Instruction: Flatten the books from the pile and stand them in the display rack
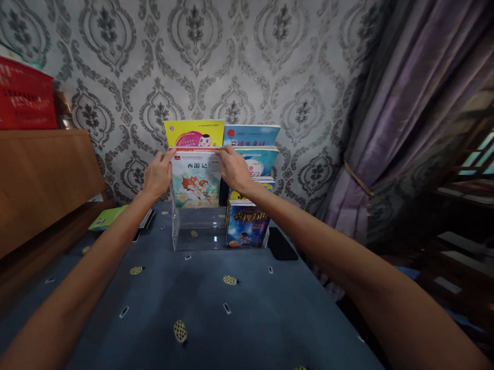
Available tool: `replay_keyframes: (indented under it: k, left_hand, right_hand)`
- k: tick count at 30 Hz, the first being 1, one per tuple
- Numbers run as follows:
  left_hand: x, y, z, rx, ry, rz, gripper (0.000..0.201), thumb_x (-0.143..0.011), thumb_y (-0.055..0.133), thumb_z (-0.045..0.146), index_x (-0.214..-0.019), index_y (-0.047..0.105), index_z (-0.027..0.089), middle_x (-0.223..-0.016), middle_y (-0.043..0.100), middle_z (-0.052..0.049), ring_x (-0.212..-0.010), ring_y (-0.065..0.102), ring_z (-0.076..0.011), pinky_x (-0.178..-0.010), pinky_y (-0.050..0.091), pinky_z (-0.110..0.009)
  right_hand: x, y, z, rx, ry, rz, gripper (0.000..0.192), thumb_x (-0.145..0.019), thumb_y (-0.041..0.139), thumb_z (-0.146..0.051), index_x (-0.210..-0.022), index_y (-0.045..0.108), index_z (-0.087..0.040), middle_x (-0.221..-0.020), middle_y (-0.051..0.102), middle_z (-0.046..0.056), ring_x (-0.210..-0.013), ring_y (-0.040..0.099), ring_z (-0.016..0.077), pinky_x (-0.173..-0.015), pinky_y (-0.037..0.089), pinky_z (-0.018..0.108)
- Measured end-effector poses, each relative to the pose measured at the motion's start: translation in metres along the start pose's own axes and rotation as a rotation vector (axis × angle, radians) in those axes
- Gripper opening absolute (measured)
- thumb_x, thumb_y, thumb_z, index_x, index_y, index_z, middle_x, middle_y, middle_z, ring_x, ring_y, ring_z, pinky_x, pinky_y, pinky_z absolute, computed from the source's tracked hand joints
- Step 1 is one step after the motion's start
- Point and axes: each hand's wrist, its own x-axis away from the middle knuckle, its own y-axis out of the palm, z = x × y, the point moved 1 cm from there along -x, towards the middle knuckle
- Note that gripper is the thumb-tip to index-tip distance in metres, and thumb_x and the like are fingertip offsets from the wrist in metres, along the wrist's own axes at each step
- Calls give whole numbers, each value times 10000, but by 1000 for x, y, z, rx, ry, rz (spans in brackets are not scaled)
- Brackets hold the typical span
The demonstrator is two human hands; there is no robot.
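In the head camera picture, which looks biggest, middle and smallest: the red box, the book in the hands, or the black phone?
1. Red box, cut off at the edge.
2. Book held by both hands.
3. Black phone.
The phone lies slightly nearer, yet looks smallest.

Near half of the blue tablecloth (230,318) is open, wide approach lane between both forearms up to the clear acrylic rack (194,229). Rack's front left tier shows no book, free slot. Right tiers packed: dark space-cover book (247,225) in front, blue books (255,152) stepped behind it. Rear blocked by patterned wall (238,50), rack sits near it. Left side: wooden cabinet (29,183) hems the table edge, green booklet (108,217) lies flat just left of the rack. Right side: black phone (282,244) flat just beside the rack, then table edge, purple curtain (401,133) hanging close beyond
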Motion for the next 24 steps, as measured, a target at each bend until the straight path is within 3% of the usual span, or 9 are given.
replay_keyframes:
  k: [10, 17, 24]
  left_hand:
    - [3, 1, 3, -137, -3, -51, 541, -961, 376, 186, -1494, 468, 196, -1116, 638, -152, -981, 645, -313, -801, 502, -363]
    - [2, 4, 4, -124, -34, -79, 541, -980, 375, 203, -1518, 431, 206, -1131, 636, -149, -998, 636, -309, -823, 496, -367]
    - [1, 0, 10, -245, -37, -148, 545, -1006, 382, 244, -1551, 364, 220, -1163, 633, -132, -1059, 624, -301, -816, 494, -347]
  right_hand:
    - [1, 6, 1, 83, 48, -64, 643, -775, 487, -14, -1390, 525, -197, -1463, 537, 131, -1104, 647, 334, -845, 555, 452]
    - [0, 0, -7, 152, 81, -98, 651, -799, 478, -1, -1414, 518, -212, -1498, 518, 121, -1057, 672, 336, -795, 563, 439]
    - [1, -11, -17, 292, 95, -200, 636, -840, 458, -34, -1461, 448, -173, -1544, 464, 143, -1054, 682, 284, -813, 569, 387]
